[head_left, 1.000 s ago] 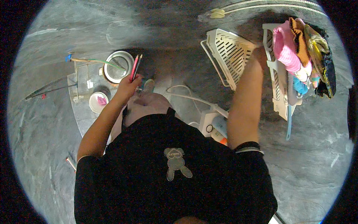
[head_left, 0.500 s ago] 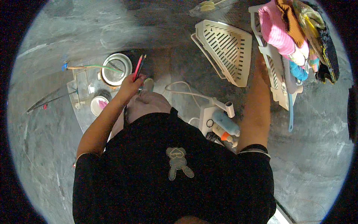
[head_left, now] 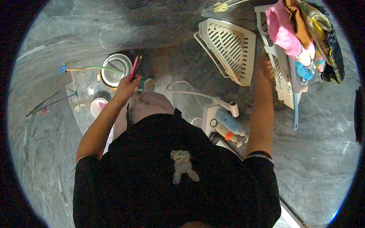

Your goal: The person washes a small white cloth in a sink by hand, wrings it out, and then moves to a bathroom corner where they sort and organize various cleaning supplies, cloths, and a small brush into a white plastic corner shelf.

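Observation:
In my left hand (head_left: 128, 87) are two thin sticks that look like pencils: a pink one (head_left: 134, 66) and a dark one (head_left: 139, 62) beside it. Both point up and away from me, with my fingers closed round their lower part. Just left of them is a white enamel-like pot (head_left: 116, 70) with a dark rim line. My right arm stretches out to the right, with the right hand (head_left: 266, 68) against the edge of a white slotted rack (head_left: 279, 72). Its fingers are dim and partly hidden, so its grip does not show.
Pink, brown and dark cloths (head_left: 283, 28) and a blue-handled tool (head_left: 295, 114) hang by the rack. Left of it is a white corner basket (head_left: 232, 51). Pump bottles (head_left: 229, 121) and a white hair-dryer-like device (head_left: 233, 108) sit near my waist. A white cup (head_left: 98, 107) stands below the pot.
My left hand has shifted slightly left and down, carrying the pencils. The right hand stays by the rack, a little lower in the view.

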Action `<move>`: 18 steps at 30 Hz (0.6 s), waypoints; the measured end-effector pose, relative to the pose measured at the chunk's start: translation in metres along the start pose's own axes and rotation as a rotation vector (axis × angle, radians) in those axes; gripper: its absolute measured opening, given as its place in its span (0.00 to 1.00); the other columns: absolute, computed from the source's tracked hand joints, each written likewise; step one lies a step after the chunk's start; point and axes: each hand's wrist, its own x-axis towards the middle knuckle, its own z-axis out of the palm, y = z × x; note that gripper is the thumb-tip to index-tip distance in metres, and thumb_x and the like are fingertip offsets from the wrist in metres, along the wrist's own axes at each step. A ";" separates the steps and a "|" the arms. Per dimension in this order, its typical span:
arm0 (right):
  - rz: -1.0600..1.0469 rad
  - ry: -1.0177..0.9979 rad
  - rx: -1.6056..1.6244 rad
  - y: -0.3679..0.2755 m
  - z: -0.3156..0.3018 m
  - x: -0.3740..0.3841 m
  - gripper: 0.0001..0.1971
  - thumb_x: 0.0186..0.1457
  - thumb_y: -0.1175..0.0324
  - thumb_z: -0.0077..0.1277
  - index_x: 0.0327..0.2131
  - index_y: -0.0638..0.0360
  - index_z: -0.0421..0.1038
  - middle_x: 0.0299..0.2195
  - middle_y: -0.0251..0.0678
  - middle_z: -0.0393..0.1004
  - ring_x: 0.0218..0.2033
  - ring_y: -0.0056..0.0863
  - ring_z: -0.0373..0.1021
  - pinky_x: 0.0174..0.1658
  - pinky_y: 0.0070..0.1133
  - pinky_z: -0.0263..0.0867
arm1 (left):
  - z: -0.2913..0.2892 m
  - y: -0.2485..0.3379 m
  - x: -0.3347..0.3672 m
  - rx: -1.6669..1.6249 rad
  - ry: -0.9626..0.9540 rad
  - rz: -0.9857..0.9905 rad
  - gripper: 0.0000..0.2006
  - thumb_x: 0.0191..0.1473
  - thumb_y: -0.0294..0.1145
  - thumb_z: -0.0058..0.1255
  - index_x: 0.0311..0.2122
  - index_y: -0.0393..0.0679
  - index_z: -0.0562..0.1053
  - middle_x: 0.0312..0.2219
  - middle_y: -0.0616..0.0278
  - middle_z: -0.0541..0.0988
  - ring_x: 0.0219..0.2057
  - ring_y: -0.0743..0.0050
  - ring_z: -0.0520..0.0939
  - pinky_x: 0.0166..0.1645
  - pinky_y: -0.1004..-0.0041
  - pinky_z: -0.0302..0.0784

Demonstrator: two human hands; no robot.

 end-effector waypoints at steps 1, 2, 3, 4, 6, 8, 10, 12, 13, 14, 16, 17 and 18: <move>0.066 -0.045 -0.044 -0.003 0.005 0.005 0.18 0.54 0.53 0.40 0.30 0.59 0.69 0.26 0.32 0.69 0.28 0.32 0.68 0.31 0.32 0.64 | 0.000 0.004 -0.003 0.005 -0.002 0.000 0.12 0.51 0.40 0.47 0.33 0.41 0.72 0.20 0.70 0.71 0.18 0.83 0.66 0.21 0.79 0.59; 0.133 -0.089 -0.088 -0.007 0.011 0.012 0.17 0.54 0.54 0.40 0.29 0.59 0.69 0.25 0.32 0.69 0.26 0.32 0.67 0.30 0.31 0.63 | -0.002 0.007 -0.006 -0.016 -0.003 -0.016 0.12 0.51 0.40 0.47 0.33 0.42 0.72 0.20 0.70 0.70 0.18 0.84 0.65 0.20 0.80 0.59; 0.201 -0.132 -0.130 -0.010 0.018 0.018 0.17 0.54 0.54 0.39 0.29 0.59 0.69 0.24 0.32 0.68 0.24 0.31 0.66 0.29 0.31 0.63 | -0.003 0.010 -0.008 -0.036 -0.006 -0.030 0.12 0.51 0.40 0.47 0.34 0.42 0.72 0.20 0.70 0.70 0.17 0.85 0.65 0.20 0.80 0.58; 0.270 -0.173 -0.173 -0.011 0.022 0.023 0.17 0.54 0.54 0.39 0.28 0.59 0.69 0.22 0.31 0.67 0.23 0.31 0.66 0.29 0.31 0.63 | -0.005 0.010 -0.012 -0.030 -0.011 -0.026 0.12 0.51 0.40 0.47 0.34 0.42 0.72 0.20 0.70 0.70 0.17 0.85 0.65 0.20 0.80 0.58; 0.310 -0.214 -0.205 -0.021 0.026 0.019 0.17 0.54 0.55 0.39 0.28 0.59 0.68 0.21 0.31 0.66 0.21 0.30 0.65 0.28 0.30 0.62 | -0.010 0.008 -0.017 -0.118 0.057 -0.087 0.12 0.51 0.40 0.46 0.34 0.42 0.72 0.20 0.70 0.71 0.15 0.88 0.63 0.17 0.82 0.55; -0.481 0.108 -0.519 -0.017 0.023 -0.009 0.12 0.53 0.59 0.39 0.30 0.56 0.67 0.19 0.33 0.63 0.20 0.28 0.65 0.27 0.28 0.63 | -0.014 0.001 -0.017 -0.101 0.083 -0.087 0.12 0.51 0.40 0.47 0.36 0.43 0.72 0.20 0.70 0.71 0.13 0.89 0.60 0.16 0.83 0.52; -0.651 0.214 -0.615 -0.017 0.023 -0.005 0.12 0.53 0.60 0.39 0.32 0.56 0.67 0.21 0.36 0.64 0.22 0.31 0.66 0.29 0.29 0.64 | -0.017 -0.001 -0.023 -0.132 0.123 -0.110 0.13 0.51 0.40 0.47 0.36 0.42 0.72 0.20 0.71 0.71 0.13 0.88 0.61 0.15 0.83 0.52; -0.471 0.140 -0.570 -0.015 0.032 0.018 0.13 0.53 0.60 0.37 0.36 0.56 0.67 0.26 0.40 0.68 0.27 0.37 0.68 0.31 0.33 0.65 | -0.021 -0.009 -0.025 -0.107 0.117 -0.115 0.13 0.51 0.41 0.47 0.37 0.42 0.72 0.20 0.70 0.71 0.13 0.89 0.61 0.15 0.83 0.53; -0.381 0.103 -0.547 -0.015 0.039 0.031 0.14 0.54 0.60 0.36 0.38 0.56 0.67 0.29 0.43 0.69 0.29 0.40 0.69 0.33 0.34 0.66 | -0.022 -0.014 -0.026 -0.112 0.120 -0.093 0.14 0.51 0.41 0.48 0.36 0.42 0.72 0.20 0.70 0.71 0.13 0.88 0.61 0.15 0.83 0.53; -0.336 0.084 -0.534 -0.020 0.048 0.043 0.15 0.54 0.60 0.36 0.39 0.56 0.67 0.30 0.44 0.70 0.30 0.41 0.69 0.33 0.35 0.66 | -0.022 -0.018 -0.027 -0.117 0.124 -0.072 0.14 0.51 0.41 0.48 0.36 0.42 0.72 0.20 0.70 0.71 0.13 0.88 0.61 0.16 0.83 0.54; -0.212 -0.041 -0.471 -0.033 0.066 0.069 0.17 0.54 0.59 0.35 0.42 0.57 0.66 0.35 0.46 0.71 0.34 0.45 0.69 0.37 0.37 0.66 | -0.020 -0.020 -0.025 -0.133 0.115 -0.064 0.14 0.50 0.41 0.49 0.36 0.43 0.72 0.21 0.69 0.71 0.13 0.87 0.62 0.16 0.83 0.55; -0.135 -0.151 -0.418 -0.037 0.074 0.077 0.19 0.54 0.58 0.34 0.44 0.58 0.65 0.39 0.48 0.70 0.37 0.47 0.69 0.40 0.37 0.65 | -0.019 -0.016 -0.025 -0.118 0.111 -0.122 0.13 0.50 0.41 0.49 0.36 0.42 0.72 0.21 0.70 0.71 0.14 0.86 0.62 0.17 0.82 0.56; -0.130 -0.153 -0.421 -0.036 0.080 0.080 0.19 0.54 0.58 0.34 0.44 0.58 0.65 0.39 0.48 0.70 0.37 0.47 0.69 0.40 0.37 0.65 | -0.017 -0.013 -0.027 -0.104 0.106 -0.179 0.13 0.50 0.41 0.49 0.36 0.42 0.72 0.21 0.70 0.70 0.15 0.86 0.63 0.18 0.82 0.56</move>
